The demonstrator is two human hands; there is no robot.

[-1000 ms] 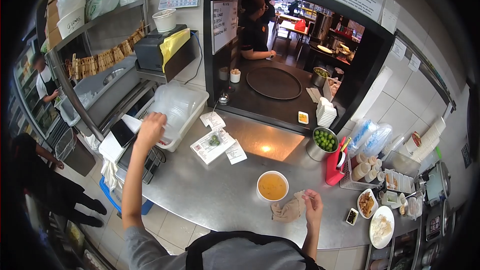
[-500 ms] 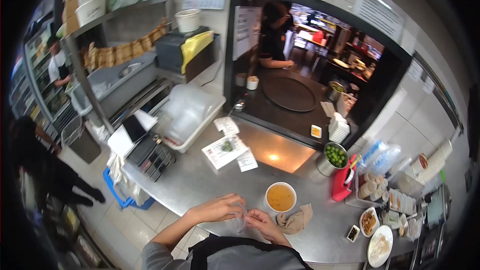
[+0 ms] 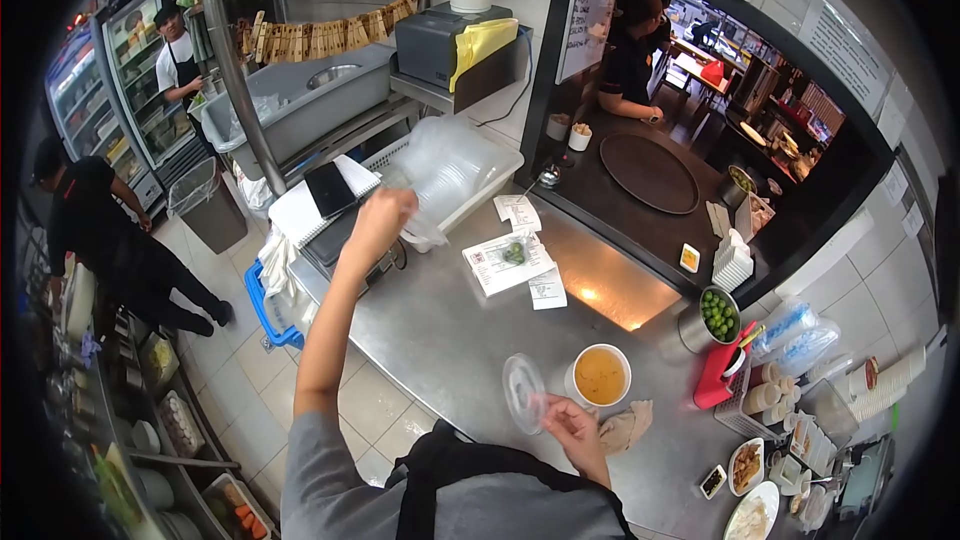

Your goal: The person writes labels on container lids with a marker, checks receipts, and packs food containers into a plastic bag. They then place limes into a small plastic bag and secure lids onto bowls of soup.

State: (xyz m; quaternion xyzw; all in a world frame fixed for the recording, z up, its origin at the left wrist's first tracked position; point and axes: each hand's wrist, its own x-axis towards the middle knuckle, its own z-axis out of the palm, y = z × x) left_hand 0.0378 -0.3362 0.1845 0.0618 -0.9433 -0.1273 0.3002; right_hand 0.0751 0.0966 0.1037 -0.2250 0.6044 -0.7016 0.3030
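My right hand pinches the rim of a clear round plastic lid, held tilted above the steel counter. Just beyond it stands a white tub of orange-yellow liquid, uncovered. A crumpled beige cloth lies beside that tub. My left hand is stretched out to the near edge of a white plastic basket, its fingers curled together. Clear plastic containers or lids in a bag fill the basket. Clear plastic shows around the left fingers, but what they hold is hard to make out.
Order slips with small green items on top lie mid-counter. A metal pot of green limes and a red holder stand right. Rice on a plate sits front right. Co-workers stand left and beyond the pass window.
My hands were together at the clear lid. The left hand has moved away, up to the basket, while the right keeps the lid. The view has shifted left.
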